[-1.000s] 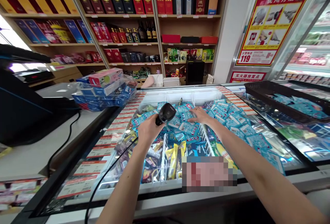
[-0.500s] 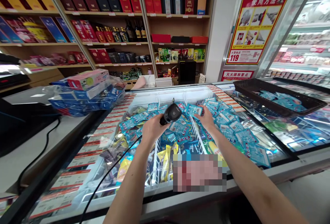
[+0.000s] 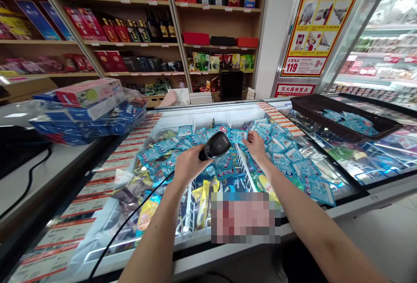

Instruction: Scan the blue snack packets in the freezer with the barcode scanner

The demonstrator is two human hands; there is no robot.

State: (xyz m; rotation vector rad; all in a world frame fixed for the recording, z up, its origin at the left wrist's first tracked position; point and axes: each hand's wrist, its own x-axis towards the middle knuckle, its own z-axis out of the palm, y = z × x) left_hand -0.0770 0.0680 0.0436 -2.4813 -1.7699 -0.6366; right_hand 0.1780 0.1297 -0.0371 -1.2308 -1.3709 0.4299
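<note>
My left hand (image 3: 187, 166) is closed round the handle of a black corded barcode scanner (image 3: 216, 145), whose head points toward the right. My right hand (image 3: 256, 146) pinches a light-blue ice-cream packet (image 3: 239, 135) and holds it up just in front of the scanner head. Both hands hover over an open chest freezer (image 3: 208, 109) whose wire-divided bins are heaped with several blue packets (image 3: 286, 157) and, nearer me, yellow and dark wrappers (image 3: 202, 196). The scanner's black cable (image 3: 130, 222) trails down along my left forearm.
A plastic-wrapped bundle of blue and pink boxes (image 3: 87, 109) lies on the counter at left. A black mesh tray (image 3: 345, 116) with blue packets rests on the neighbouring freezer's glass lid at right. Shelves of boxed goods (image 3: 146, 27) stand behind; a red poster (image 3: 321, 18) hangs on the right.
My right hand went from lying on the packets to lifting one blue packet up beside the scanner. The scanner rose a little, and my view shifted right and down.
</note>
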